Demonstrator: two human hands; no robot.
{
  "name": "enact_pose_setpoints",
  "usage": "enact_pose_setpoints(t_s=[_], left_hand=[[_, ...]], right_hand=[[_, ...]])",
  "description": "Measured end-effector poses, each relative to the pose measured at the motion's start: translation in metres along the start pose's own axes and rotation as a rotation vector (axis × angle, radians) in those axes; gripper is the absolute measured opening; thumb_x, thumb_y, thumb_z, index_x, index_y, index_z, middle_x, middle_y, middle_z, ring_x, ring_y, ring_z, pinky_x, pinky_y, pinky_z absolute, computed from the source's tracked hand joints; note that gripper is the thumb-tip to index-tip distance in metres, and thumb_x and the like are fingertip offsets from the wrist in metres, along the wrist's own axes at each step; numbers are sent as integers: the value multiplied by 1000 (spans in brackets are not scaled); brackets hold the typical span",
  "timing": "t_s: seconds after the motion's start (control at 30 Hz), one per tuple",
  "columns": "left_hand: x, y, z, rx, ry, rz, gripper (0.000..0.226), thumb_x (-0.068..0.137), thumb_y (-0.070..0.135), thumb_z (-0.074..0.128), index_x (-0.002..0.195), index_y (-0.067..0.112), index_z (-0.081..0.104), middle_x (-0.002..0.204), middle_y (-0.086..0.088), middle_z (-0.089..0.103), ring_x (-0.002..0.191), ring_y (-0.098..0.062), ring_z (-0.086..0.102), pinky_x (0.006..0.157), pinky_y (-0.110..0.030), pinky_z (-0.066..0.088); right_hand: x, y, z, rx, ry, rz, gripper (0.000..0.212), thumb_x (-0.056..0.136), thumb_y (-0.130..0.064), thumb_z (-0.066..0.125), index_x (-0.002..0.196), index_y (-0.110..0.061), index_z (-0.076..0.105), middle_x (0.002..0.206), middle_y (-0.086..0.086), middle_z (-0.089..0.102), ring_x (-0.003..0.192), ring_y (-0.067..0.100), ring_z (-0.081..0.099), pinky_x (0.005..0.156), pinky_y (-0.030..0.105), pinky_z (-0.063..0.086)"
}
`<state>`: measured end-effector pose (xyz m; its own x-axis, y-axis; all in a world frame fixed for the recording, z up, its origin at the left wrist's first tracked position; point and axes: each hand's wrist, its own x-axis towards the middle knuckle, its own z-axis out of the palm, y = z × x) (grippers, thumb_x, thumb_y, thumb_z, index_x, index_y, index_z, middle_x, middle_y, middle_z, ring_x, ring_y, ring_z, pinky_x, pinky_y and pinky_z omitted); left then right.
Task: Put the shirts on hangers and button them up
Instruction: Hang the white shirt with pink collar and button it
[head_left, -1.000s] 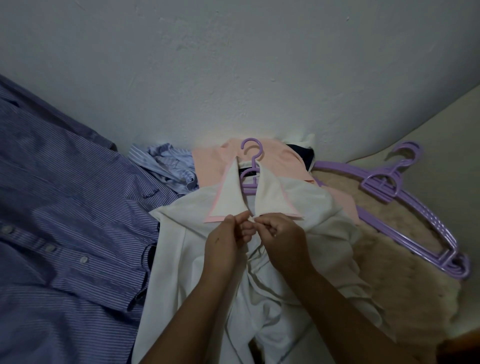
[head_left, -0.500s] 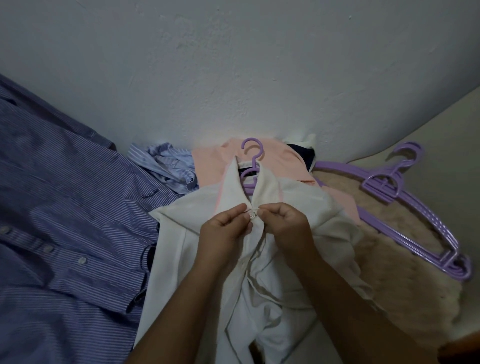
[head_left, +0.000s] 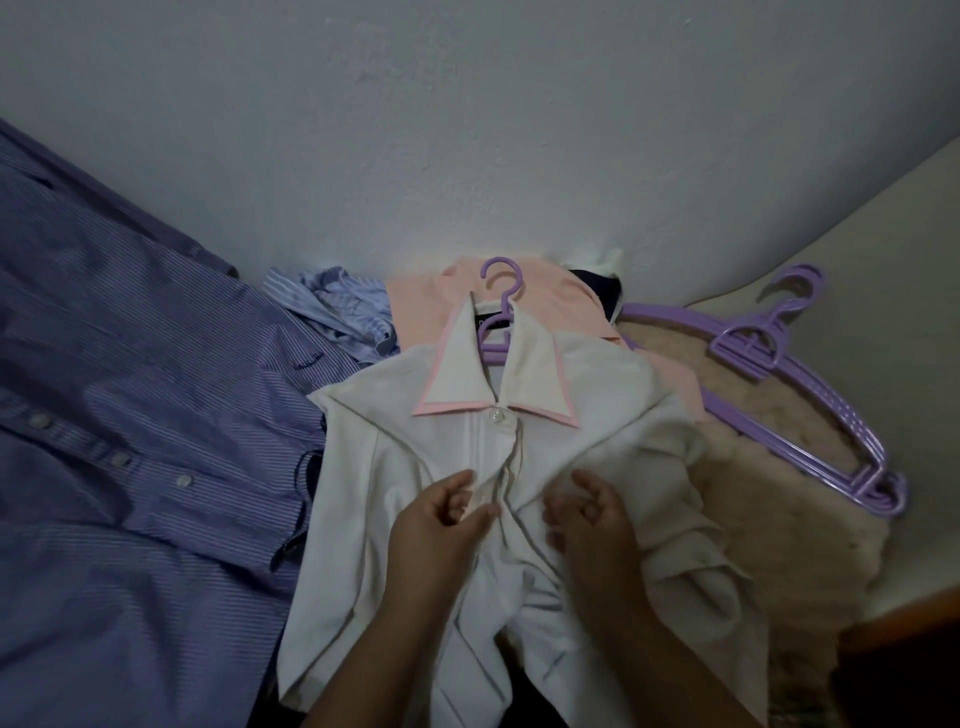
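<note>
The white shirt with the pink-edged collar lies in front of me on its purple hanger, whose hook shows above the collar. The top button under the collar looks closed, so I judge the buttoning step is in hand, with the lower buttons not yet done. My left hand pinches the edge of the placket between thumb and fingers, a little below the top button. My right hand rests on the other side of the front with fingers loosely curled; I cannot tell if it holds cloth. The next move, I think, asks me to find the second button and its hole among the folds and bring both edges together. Spare hangers lie at my right, and a blue striped shirt at my left.
</note>
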<state>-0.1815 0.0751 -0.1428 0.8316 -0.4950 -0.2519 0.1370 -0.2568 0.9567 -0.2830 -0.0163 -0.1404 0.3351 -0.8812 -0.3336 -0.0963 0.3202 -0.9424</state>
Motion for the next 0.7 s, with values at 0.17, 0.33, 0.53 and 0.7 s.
enact_pose_setpoints(t_s=[0.17, 0.33, 0.53, 0.7], left_hand=[[-12, -1, 2, -153, 81, -61, 26, 80, 15, 74, 96, 34, 68, 85, 5, 73, 79, -18, 70, 80, -36, 57], [-19, 10, 2, -250, 131, -62, 21, 86, 16, 65, 106, 24, 68, 76, -3, 65, 66, -18, 57, 63, -32, 49], [-23, 8, 4, -256, 118, -35, 29, 88, 8, 63, 110, 26, 64, 74, 7, 62, 68, -13, 59, 70, -34, 52], [-22, 8, 7, -198, 85, -37, 27, 85, 14, 60, 106, 31, 63, 67, -2, 60, 60, -17, 52, 59, -30, 47]], right_hand=[[-21, -3, -16, -231, -82, -26, 34, 87, -2, 56, 118, -13, 51, 79, 9, 63, 65, 13, 54, 52, 10, 42], [-35, -8, -15, -293, -208, 60, 35, 87, -1, 57, 119, -13, 51, 80, 3, 61, 67, 7, 56, 53, 8, 41], [-38, -7, -9, -593, -199, -40, 33, 92, -11, 43, 124, -16, 48, 105, 8, 63, 93, 21, 60, 77, 28, 48], [-32, -21, 12, -534, -118, -284, 35, 96, -9, 39, 130, -12, 49, 123, 5, 55, 109, 13, 52, 82, 17, 35]])
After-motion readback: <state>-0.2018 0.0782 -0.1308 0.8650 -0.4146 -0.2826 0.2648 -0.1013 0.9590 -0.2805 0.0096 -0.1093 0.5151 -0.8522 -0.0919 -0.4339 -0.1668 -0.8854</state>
